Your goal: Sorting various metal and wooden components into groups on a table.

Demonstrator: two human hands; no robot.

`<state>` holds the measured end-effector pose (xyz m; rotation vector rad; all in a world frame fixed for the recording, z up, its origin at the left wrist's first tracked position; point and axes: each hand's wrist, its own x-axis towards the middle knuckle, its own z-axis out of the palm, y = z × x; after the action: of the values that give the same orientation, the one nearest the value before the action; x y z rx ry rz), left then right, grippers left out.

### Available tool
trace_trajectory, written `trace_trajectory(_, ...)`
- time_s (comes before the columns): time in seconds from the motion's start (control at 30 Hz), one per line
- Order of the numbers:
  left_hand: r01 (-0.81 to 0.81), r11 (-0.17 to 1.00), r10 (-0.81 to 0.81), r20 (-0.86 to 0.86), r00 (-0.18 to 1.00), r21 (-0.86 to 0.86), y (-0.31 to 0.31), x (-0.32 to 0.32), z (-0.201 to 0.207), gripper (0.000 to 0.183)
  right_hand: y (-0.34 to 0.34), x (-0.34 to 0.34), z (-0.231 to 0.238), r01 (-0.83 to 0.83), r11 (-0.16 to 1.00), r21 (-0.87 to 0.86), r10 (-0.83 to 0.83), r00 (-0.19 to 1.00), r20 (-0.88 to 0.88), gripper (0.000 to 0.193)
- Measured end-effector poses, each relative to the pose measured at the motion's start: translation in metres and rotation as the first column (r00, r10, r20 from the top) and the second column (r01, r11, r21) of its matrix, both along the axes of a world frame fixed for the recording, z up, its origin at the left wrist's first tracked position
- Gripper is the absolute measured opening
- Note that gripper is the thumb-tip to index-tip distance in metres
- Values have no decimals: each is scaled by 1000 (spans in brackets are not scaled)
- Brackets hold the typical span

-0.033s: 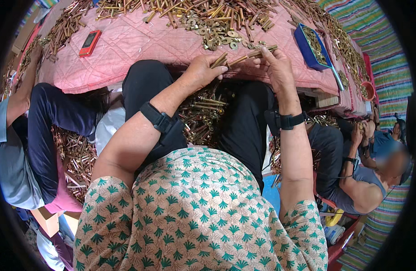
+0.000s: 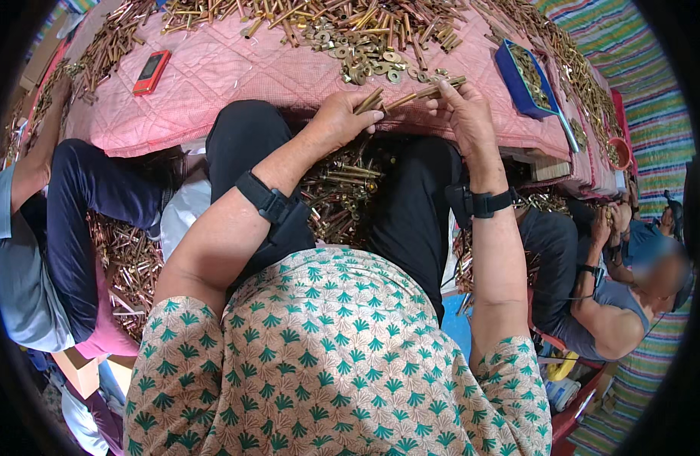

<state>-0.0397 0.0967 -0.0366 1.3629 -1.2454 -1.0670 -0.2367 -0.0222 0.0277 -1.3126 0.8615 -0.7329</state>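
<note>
My left hand (image 2: 348, 120) is closed around a small bunch of brass-coloured metal bolts (image 2: 370, 102), its thumb pressed along them. Opposite it, my right hand (image 2: 466, 114) pinches several more slim brass-coloured pieces between thumb and fingers. A single thin bolt (image 2: 399, 102) bridges the gap between the two hands; which hand grips it I cannot tell. Both hands hover at the near edge of the pink quilted cloth (image 2: 236, 76). Just beyond them lie loose washers (image 2: 393, 58), next to a large heap of long metal bolts and sleeves (image 2: 365, 19).
A red handheld device (image 2: 151, 73) lies at the left. A blue tray (image 2: 509, 72) of small parts stands at the right. More metal pieces (image 2: 342, 186) fill the space between my knees. One person (image 2: 31, 258) sits at my left, another (image 2: 604, 296) at my right.
</note>
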Motion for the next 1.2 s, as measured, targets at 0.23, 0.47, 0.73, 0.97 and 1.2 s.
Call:
trace_trajectory(0.23, -35, 996, 34, -8, 999, -87, -3, 0, -10, 14, 1, 0, -6, -65, 987, 149, 67, 998, -7, 18)
trace_trajectory(0.47, 78, 987, -24, -349, 937, 142, -2, -1, 19, 18, 7, 9, -15, -139, 985, 98, 136, 990, 33, 17)
trace_trajectory(0.73, 72, 981, 32, -510, 859, 183, 0, 5, 14, 21, 26, 34, -12, -267, 961, -67, 258, 959, -115, 16)
trace_trajectory(0.97, -44, 985, 131, -567, 813, 165, -5, 8, 17, 27, -54, -23, -29, 30, 762, -647, -241, 941, -240, 14)
trace_trajectory(1.2, -53, 986, 134, -560, 817, 159, -4, 6, 18, 25, -58, -16, -28, -296, 455, -840, -289, 843, -453, 17)
